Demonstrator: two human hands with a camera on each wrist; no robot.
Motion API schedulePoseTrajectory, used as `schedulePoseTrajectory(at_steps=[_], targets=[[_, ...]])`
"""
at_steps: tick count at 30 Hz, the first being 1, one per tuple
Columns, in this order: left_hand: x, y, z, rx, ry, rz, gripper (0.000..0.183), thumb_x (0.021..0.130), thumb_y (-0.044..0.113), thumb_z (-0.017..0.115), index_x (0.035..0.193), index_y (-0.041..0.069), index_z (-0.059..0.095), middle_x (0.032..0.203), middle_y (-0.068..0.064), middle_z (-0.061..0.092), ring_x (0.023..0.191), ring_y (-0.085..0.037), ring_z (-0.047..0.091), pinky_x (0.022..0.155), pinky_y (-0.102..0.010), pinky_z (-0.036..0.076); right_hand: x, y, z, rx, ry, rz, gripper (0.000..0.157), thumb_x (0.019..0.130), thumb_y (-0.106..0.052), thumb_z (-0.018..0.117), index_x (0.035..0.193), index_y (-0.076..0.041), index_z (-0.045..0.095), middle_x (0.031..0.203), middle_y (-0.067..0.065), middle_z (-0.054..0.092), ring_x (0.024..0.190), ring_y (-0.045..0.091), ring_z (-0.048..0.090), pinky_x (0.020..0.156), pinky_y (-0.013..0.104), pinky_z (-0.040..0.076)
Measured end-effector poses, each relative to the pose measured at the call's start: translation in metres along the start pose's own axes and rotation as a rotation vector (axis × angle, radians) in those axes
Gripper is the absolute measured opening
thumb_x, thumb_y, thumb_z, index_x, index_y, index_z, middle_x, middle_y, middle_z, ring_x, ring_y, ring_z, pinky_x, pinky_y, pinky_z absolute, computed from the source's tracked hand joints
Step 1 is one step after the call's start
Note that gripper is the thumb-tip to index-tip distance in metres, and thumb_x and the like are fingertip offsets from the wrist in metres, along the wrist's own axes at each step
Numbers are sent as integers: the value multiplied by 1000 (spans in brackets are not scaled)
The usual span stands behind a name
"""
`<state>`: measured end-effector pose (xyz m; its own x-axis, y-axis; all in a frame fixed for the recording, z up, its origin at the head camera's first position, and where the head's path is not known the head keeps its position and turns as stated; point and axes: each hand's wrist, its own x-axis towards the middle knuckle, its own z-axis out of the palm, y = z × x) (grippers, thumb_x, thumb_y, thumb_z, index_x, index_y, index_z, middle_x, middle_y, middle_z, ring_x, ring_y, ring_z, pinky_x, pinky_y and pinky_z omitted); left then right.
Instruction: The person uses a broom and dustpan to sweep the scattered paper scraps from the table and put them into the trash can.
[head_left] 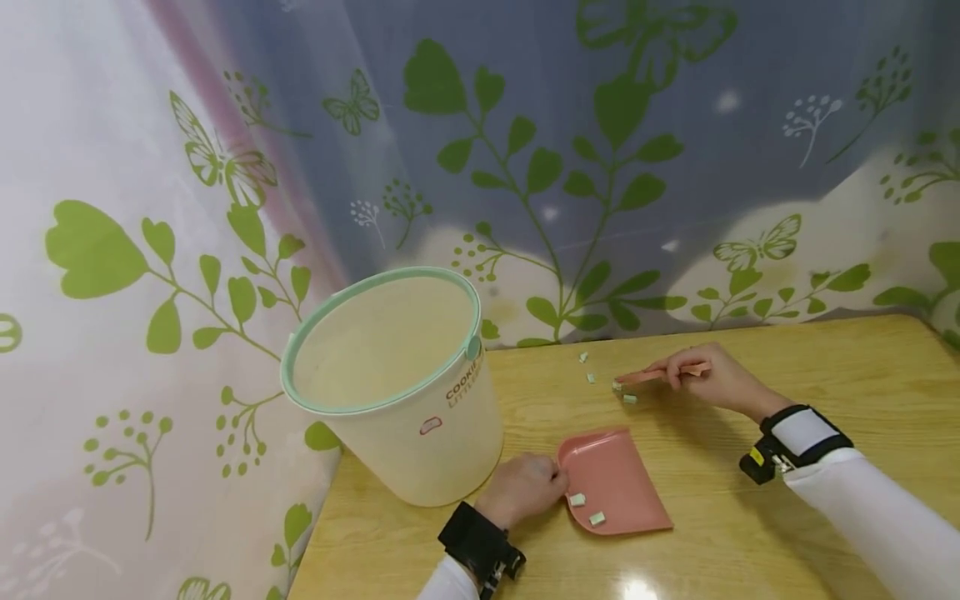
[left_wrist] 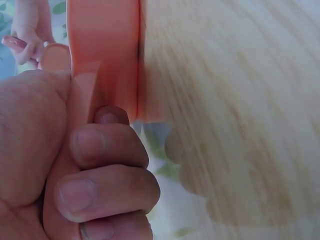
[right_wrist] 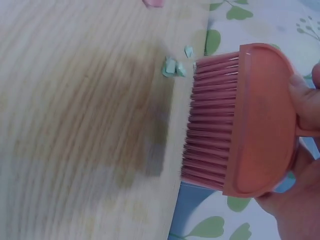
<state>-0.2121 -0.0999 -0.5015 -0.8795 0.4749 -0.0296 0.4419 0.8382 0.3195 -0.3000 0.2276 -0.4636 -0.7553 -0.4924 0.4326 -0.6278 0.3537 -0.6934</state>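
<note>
My left hand (head_left: 525, 490) grips the handle of a pink dustpan (head_left: 618, 475) that lies on the wooden table; in the left wrist view its fingers (left_wrist: 110, 190) curl round the handle (left_wrist: 80, 115). Two small pale green pieces (head_left: 597, 518) sit in the pan near its handle side. Farther back, my right hand (head_left: 708, 379) holds a pink hand brush (right_wrist: 265, 120) over the table. Its bristles (right_wrist: 212, 120) point at several small pale green pieces (right_wrist: 170, 66). Other loose pieces (head_left: 590, 378) lie farther left and back on the table.
A large cream bin (head_left: 405, 450) with a green rim stands left of the dustpan, close to my left hand. Behind the wooden table (head_left: 862, 375) hangs a curtain (head_left: 525, 250) printed with leaves and butterflies, which also covers the left side.
</note>
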Motion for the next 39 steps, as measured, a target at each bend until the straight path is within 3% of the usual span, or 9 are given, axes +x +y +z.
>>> schedulePoseTrajectory(at_steps=[7, 12, 17, 21, 26, 30, 34, 37, 39], targets=[[3, 3, -2, -12, -9, -6, 45, 97, 31, 48, 55, 20, 38, 50, 6, 34, 43, -9, 37, 45, -23, 27, -12, -5, -5, -13, -120, -89, 41, 74, 23, 53, 65, -16, 57, 97, 10, 69, 93, 24, 64, 66, 26, 44], [2, 3, -3, -10, -17, -10, 45, 97, 31, 48, 55, 20, 38, 50, 5, 34, 43, -10, 38, 45, -24, 27, -18, -21, -13, 19, -98, -30, 45, 74, 24, 52, 67, -20, 59, 98, 9, 69, 94, 21, 64, 73, 24, 46], [1, 1, -2, -19, -13, 0, 45, 97, 30, 48, 54, 20, 38, 49, 6, 33, 42, -10, 37, 45, -23, 26, -18, -30, -9, -55, -62, 32, 47, 74, 21, 54, 70, -25, 62, 99, 3, 69, 94, 18, 63, 69, 27, 46], [2, 1, -2, -23, -12, 18, 45, 97, 28, 48, 54, 20, 36, 50, 5, 33, 42, -10, 36, 45, -23, 26, -20, -31, -5, -108, -96, -1, 47, 72, 20, 55, 68, -27, 61, 95, 0, 69, 90, 16, 64, 68, 28, 47], [2, 1, -2, -18, -14, 11, 44, 97, 28, 48, 55, 20, 37, 51, 5, 34, 42, -10, 37, 45, -24, 26, -26, -33, -13, -43, -174, -51, 43, 74, 20, 54, 68, -22, 60, 92, 3, 70, 89, 20, 64, 73, 30, 49], [2, 1, -2, 5, -17, -2, 44, 97, 30, 48, 55, 20, 38, 50, 5, 35, 43, -10, 38, 45, -24, 27, -30, -36, -20, -49, -125, -9, 42, 75, 19, 55, 71, -22, 61, 96, 6, 69, 91, 22, 64, 69, 30, 48], [3, -1, -1, 2, -24, -14, 45, 97, 31, 48, 55, 20, 39, 50, 5, 35, 43, -11, 39, 45, -24, 28, -34, -33, -13, -190, -25, 40, 45, 73, 17, 58, 71, -29, 59, 99, 5, 69, 89, 20, 64, 62, 31, 43], [2, -1, -1, -20, -26, -20, 44, 96, 31, 49, 55, 20, 39, 51, 5, 36, 43, -11, 39, 44, -24, 28, -39, -33, -6, -275, -24, 16, 50, 70, 18, 58, 69, -32, 56, 97, 3, 69, 84, 17, 63, 59, 31, 41], [2, -1, -1, -35, -28, -24, 44, 96, 31, 49, 55, 20, 39, 51, 5, 36, 42, -11, 39, 44, -24, 27, -43, -35, -2, -261, -53, 4, 51, 70, 18, 57, 69, -32, 55, 97, 2, 68, 84, 16, 62, 57, 30, 40]])
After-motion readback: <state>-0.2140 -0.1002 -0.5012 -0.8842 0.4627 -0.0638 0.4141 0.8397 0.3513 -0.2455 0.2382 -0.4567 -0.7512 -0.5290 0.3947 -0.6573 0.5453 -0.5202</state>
